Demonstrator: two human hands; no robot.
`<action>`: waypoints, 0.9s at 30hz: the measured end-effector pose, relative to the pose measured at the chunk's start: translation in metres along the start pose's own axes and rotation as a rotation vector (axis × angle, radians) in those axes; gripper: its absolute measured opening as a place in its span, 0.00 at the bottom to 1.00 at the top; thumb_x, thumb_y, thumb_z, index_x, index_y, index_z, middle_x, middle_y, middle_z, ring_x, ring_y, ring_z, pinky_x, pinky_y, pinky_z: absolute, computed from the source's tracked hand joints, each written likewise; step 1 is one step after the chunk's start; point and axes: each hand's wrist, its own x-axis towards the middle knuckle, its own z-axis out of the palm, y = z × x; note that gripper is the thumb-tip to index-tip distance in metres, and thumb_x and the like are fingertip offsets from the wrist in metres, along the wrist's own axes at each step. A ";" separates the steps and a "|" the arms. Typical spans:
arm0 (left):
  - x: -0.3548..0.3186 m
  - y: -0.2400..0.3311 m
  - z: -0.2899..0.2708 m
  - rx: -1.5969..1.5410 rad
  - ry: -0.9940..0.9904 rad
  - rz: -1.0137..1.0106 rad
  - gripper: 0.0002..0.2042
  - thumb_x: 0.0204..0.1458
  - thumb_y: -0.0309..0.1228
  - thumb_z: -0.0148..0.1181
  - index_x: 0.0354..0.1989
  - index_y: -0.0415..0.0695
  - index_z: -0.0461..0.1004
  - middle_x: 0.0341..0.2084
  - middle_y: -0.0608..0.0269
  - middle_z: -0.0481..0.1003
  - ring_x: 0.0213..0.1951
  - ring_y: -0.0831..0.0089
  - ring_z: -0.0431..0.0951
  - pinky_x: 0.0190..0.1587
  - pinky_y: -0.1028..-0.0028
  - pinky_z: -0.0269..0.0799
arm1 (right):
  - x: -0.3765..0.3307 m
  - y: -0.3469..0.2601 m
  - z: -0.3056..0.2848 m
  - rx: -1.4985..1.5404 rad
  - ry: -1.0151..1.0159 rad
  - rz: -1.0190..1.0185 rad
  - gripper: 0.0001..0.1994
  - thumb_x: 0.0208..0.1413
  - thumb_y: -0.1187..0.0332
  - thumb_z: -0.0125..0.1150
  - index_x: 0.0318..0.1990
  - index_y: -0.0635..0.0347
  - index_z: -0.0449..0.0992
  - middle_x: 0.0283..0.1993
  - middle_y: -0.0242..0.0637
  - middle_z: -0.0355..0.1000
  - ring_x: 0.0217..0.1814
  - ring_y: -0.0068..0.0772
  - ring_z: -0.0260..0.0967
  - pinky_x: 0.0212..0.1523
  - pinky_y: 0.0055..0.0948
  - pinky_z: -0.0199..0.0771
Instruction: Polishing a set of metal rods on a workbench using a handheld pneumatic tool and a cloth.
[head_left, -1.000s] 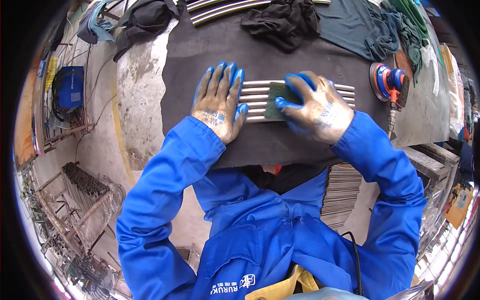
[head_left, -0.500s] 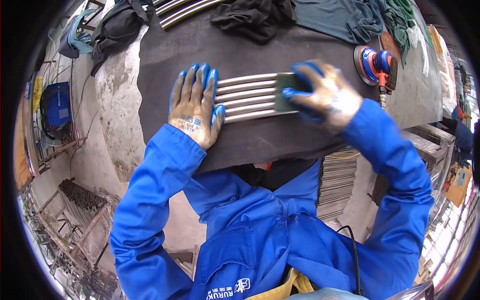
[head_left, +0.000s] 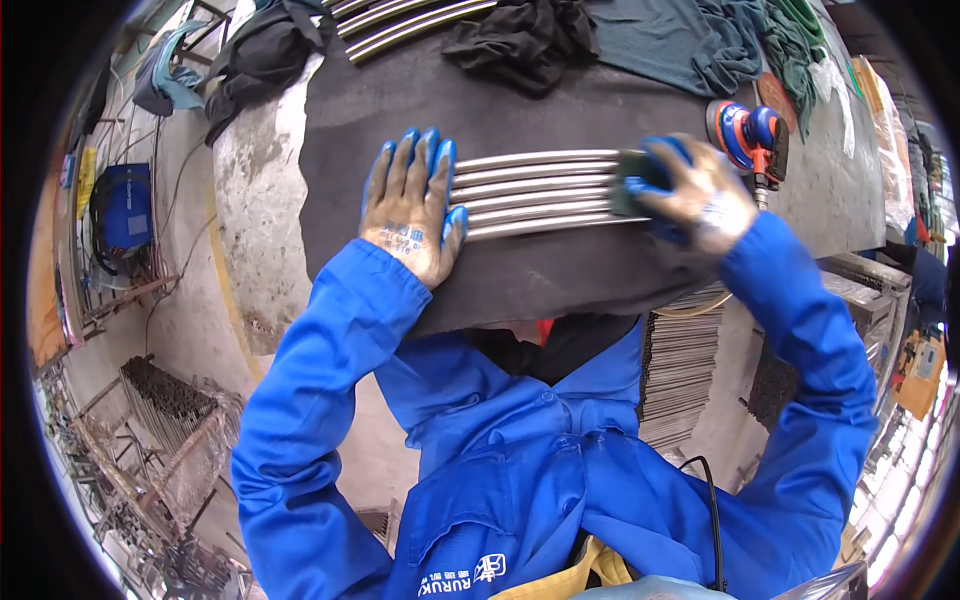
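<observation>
A row of several shiny metal tubes [head_left: 540,187] lies side by side on a dark cloth [head_left: 540,285] spread over the table. My left hand [head_left: 408,215], in a brown and blue coated glove, rests flat across their left ends, fingers stretched out. At the other end, my gloved right hand [head_left: 708,200] grips a dark green scouring pad [head_left: 627,184] and presses it on the tubes. The right ends of the tubes are hidden under the pad and that hand.
An orange and blue disc sander [head_left: 745,135] lies right of my right hand. Along the far side are more metal tubes [head_left: 415,32], a black cloth [head_left: 520,40] and a teal cloth [head_left: 680,50]. Stacked rods [head_left: 680,370] stand below the table's near edge.
My right hand has slid the scouring pad rightward along the tubes, baring more of their length. The left hand stays on the left ends. The whole view has shifted slightly.
</observation>
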 end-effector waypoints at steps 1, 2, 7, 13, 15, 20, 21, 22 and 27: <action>0.000 0.000 -0.001 0.000 0.000 -0.003 0.35 0.57 0.41 0.46 0.71 0.35 0.50 0.70 0.38 0.50 0.73 0.46 0.46 0.74 0.52 0.34 | -0.008 0.002 -0.012 -0.004 -0.028 0.029 0.22 0.37 0.65 0.70 0.45 0.42 0.77 0.60 0.47 0.61 0.57 0.56 0.64 0.52 0.52 0.72; 0.001 0.000 -0.001 -0.002 0.004 -0.004 0.34 0.57 0.40 0.45 0.71 0.36 0.49 0.70 0.39 0.50 0.73 0.47 0.46 0.74 0.53 0.34 | -0.010 0.000 -0.020 -0.008 -0.056 0.057 0.24 0.34 0.65 0.72 0.46 0.41 0.77 0.61 0.47 0.60 0.58 0.58 0.63 0.53 0.53 0.73; 0.006 0.003 0.000 -0.011 0.018 0.003 0.34 0.58 0.40 0.45 0.71 0.36 0.49 0.71 0.41 0.49 0.73 0.48 0.46 0.74 0.54 0.34 | 0.059 -0.043 0.002 0.128 0.109 -0.085 0.24 0.34 0.66 0.72 0.45 0.42 0.77 0.61 0.46 0.61 0.58 0.58 0.63 0.53 0.54 0.72; 0.000 -0.004 0.001 -0.002 0.017 -0.004 0.35 0.57 0.40 0.46 0.71 0.36 0.49 0.70 0.40 0.49 0.73 0.46 0.46 0.74 0.53 0.35 | 0.021 -0.022 -0.007 0.027 -0.016 -0.007 0.19 0.39 0.67 0.69 0.44 0.42 0.77 0.61 0.41 0.62 0.60 0.54 0.62 0.53 0.54 0.72; 0.002 -0.004 -0.003 -0.005 0.019 0.002 0.35 0.57 0.39 0.46 0.72 0.36 0.48 0.71 0.42 0.48 0.73 0.48 0.45 0.74 0.54 0.35 | -0.005 -0.011 -0.007 0.010 0.017 0.071 0.19 0.40 0.67 0.68 0.44 0.41 0.77 0.60 0.41 0.62 0.61 0.53 0.62 0.54 0.53 0.72; 0.007 -0.003 0.001 -0.003 0.055 0.030 0.35 0.56 0.40 0.46 0.71 0.35 0.50 0.69 0.37 0.52 0.72 0.44 0.47 0.74 0.52 0.34 | 0.050 -0.041 0.004 0.069 0.113 -0.058 0.20 0.40 0.66 0.68 0.45 0.40 0.77 0.61 0.44 0.61 0.59 0.54 0.63 0.52 0.53 0.71; 0.007 -0.003 0.002 0.003 0.059 0.039 0.35 0.56 0.40 0.46 0.71 0.35 0.50 0.69 0.37 0.52 0.72 0.44 0.47 0.74 0.52 0.34 | 0.063 -0.047 0.002 0.072 0.090 -0.075 0.20 0.39 0.66 0.68 0.45 0.40 0.77 0.60 0.43 0.62 0.58 0.53 0.63 0.51 0.52 0.72; 0.007 -0.003 0.003 0.006 0.056 0.039 0.35 0.56 0.40 0.46 0.71 0.35 0.50 0.69 0.37 0.52 0.72 0.44 0.47 0.74 0.52 0.34 | 0.069 -0.049 -0.001 0.074 0.067 -0.092 0.20 0.39 0.66 0.68 0.45 0.40 0.77 0.60 0.42 0.63 0.58 0.52 0.63 0.51 0.51 0.72; 0.002 -0.004 0.000 0.030 0.042 0.017 0.35 0.56 0.40 0.47 0.71 0.35 0.50 0.69 0.37 0.52 0.72 0.44 0.48 0.74 0.51 0.34 | -0.006 0.009 -0.007 -0.043 -0.053 0.046 0.24 0.37 0.63 0.71 0.48 0.41 0.76 0.60 0.42 0.64 0.57 0.52 0.65 0.52 0.50 0.71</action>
